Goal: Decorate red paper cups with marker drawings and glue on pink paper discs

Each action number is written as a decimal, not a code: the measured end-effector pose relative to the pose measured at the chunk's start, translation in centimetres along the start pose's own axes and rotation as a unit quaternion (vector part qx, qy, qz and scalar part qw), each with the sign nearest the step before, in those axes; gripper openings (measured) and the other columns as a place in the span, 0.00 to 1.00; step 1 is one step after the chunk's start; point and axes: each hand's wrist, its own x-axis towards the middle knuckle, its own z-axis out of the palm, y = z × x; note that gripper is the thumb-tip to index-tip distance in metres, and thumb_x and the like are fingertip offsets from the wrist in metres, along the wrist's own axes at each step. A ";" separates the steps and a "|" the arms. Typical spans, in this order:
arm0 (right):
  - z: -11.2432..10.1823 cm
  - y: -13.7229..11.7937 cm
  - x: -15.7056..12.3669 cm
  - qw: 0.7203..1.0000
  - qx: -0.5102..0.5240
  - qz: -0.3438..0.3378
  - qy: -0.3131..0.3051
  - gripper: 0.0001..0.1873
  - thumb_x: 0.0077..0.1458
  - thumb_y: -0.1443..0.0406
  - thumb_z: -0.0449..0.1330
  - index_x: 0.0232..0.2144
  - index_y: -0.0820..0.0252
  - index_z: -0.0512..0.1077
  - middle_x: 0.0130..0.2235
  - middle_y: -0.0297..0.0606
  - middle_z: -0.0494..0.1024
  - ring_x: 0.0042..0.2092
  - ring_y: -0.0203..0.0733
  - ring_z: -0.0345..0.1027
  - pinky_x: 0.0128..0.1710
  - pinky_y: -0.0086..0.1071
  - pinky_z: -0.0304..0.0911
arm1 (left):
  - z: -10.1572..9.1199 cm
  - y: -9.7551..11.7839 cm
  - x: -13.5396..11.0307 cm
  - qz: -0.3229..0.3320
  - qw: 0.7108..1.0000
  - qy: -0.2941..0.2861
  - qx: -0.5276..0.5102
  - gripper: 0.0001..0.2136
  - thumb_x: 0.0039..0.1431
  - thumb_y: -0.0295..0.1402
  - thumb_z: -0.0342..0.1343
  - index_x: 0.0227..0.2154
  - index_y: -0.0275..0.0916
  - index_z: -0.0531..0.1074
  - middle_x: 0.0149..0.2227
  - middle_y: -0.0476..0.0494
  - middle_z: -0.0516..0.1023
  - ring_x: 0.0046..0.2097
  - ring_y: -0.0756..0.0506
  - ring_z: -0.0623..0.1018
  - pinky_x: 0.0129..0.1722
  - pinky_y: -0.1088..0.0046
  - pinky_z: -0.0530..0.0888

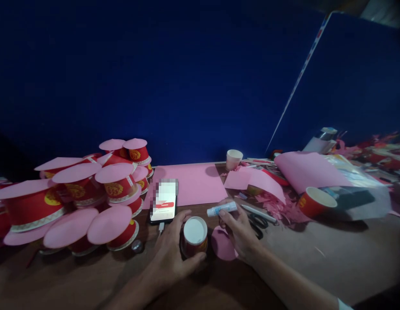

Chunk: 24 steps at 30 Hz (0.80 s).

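A red paper cup stands upside down on the table, its white base facing up. My left hand curves around the cup, fingers at its far left side and thumb at its near right. Between the thumb and fingers of my right hand is a small white-and-blue glue tube, held almost level to the upper right of the cup. A pink paper disc lies between the cup and my right hand, partly covered by that hand. Black-handled scissors lie just beyond my right hand.
Red cups with pink disc tops are stacked at left. A phone with a cable lies by a pink sheet. A tipped red cup, pink scraps and a white cup are rightward. A blue partition stands behind.
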 end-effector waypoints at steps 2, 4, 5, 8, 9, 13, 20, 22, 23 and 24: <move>0.0 0.1 -0.1 1.000 -0.014 -0.010 -0.004 0.13 0.47 0.58 0.64 0.29 0.60 0.68 0.24 0.28 0.64 0.23 0.30 0.55 0.22 0.24 0.54 | 0.0 0.0 0.1 -0.024 0.999 0.001 -0.029 0.37 0.41 0.37 0.63 0.54 0.42 0.51 0.53 0.36 0.66 0.54 0.35 0.69 0.52 0.52 0.67; 0.1 -0.1 -0.2 0.999 -0.033 -0.029 -0.012 0.11 0.49 0.58 0.63 0.29 0.59 0.68 0.25 0.29 0.66 0.25 0.32 0.58 0.25 0.25 0.56 | 0.0 0.1 0.3 -0.047 0.997 0.016 -0.053 0.36 0.40 0.38 0.65 0.52 0.42 0.52 0.52 0.37 0.68 0.53 0.36 0.70 0.51 0.53 0.69; 0.1 -0.2 -0.3 0.998 -0.040 -0.038 -0.015 0.11 0.50 0.58 0.62 0.31 0.59 0.69 0.27 0.31 0.68 0.28 0.33 0.60 0.27 0.26 0.58 | 0.0 0.2 0.4 -0.055 0.996 0.022 -0.060 0.35 0.40 0.37 0.65 0.51 0.42 0.53 0.51 0.38 0.68 0.52 0.37 0.71 0.51 0.53 0.69; 0.3 -0.5 -0.4 0.997 -0.055 -0.053 -0.025 0.13 0.52 0.58 0.60 0.38 0.58 0.70 0.34 0.35 0.71 0.36 0.37 0.64 0.35 0.28 0.61 | -0.3 0.7 0.4 -0.051 0.996 0.014 -0.072 0.30 0.41 0.34 0.64 0.47 0.42 0.56 0.47 0.41 0.70 0.50 0.39 0.72 0.49 0.56 0.70; 0.3 -0.6 -0.4 0.997 -0.058 -0.054 -0.024 0.14 0.52 0.58 0.60 0.40 0.57 0.69 0.35 0.35 0.71 0.37 0.37 0.64 0.36 0.28 0.61 | -0.5 0.9 0.4 -0.043 0.996 0.001 -0.075 0.29 0.41 0.34 0.64 0.46 0.42 0.57 0.46 0.42 0.71 0.49 0.39 0.73 0.48 0.57 0.70; 0.3 -0.7 -0.4 0.996 -0.058 -0.063 -0.015 0.13 0.52 0.58 0.61 0.39 0.56 0.68 0.32 0.32 0.68 0.33 0.35 0.62 0.32 0.27 0.60 | -0.8 1.5 0.3 -0.027 0.994 -0.038 -0.101 0.23 0.44 0.33 0.61 0.44 0.44 0.61 0.45 0.45 0.73 0.47 0.41 0.74 0.46 0.61 0.71; 0.3 -0.9 -0.5 0.993 -0.078 -0.072 -0.050 0.10 0.54 0.58 0.58 0.37 0.57 0.68 0.32 0.33 0.70 0.33 0.36 0.63 0.33 0.28 0.61 | -0.7 1.6 0.3 -0.015 0.991 -0.046 -0.121 0.22 0.48 0.34 0.59 0.47 0.43 0.61 0.47 0.43 0.72 0.47 0.42 0.73 0.47 0.63 0.70; 0.3 -0.9 -0.6 0.994 -0.077 -0.066 -0.046 0.12 0.55 0.58 0.58 0.39 0.57 0.69 0.35 0.34 0.71 0.35 0.36 0.63 0.34 0.28 0.61 | -0.8 1.6 0.4 -0.010 0.991 -0.057 -0.121 0.22 0.48 0.32 0.58 0.47 0.43 0.61 0.48 0.43 0.72 0.49 0.42 0.73 0.48 0.64 0.70; 0.3 -0.9 -0.6 0.994 -0.073 -0.063 -0.042 0.13 0.55 0.58 0.58 0.42 0.57 0.68 0.36 0.35 0.71 0.36 0.37 0.64 0.35 0.29 0.61 | -0.9 1.6 0.4 -0.010 0.991 -0.063 -0.118 0.22 0.48 0.32 0.58 0.48 0.43 0.61 0.48 0.43 0.72 0.49 0.42 0.72 0.49 0.64 0.69; 0.3 -0.9 -0.5 0.995 -0.067 -0.059 -0.041 0.15 0.55 0.58 0.58 0.45 0.56 0.67 0.37 0.35 0.72 0.37 0.37 0.64 0.36 0.29 0.61 | -1.1 1.7 0.4 -0.011 0.991 -0.070 -0.113 0.22 0.48 0.32 0.58 0.48 0.43 0.61 0.48 0.43 0.72 0.49 0.42 0.72 0.50 0.63 0.69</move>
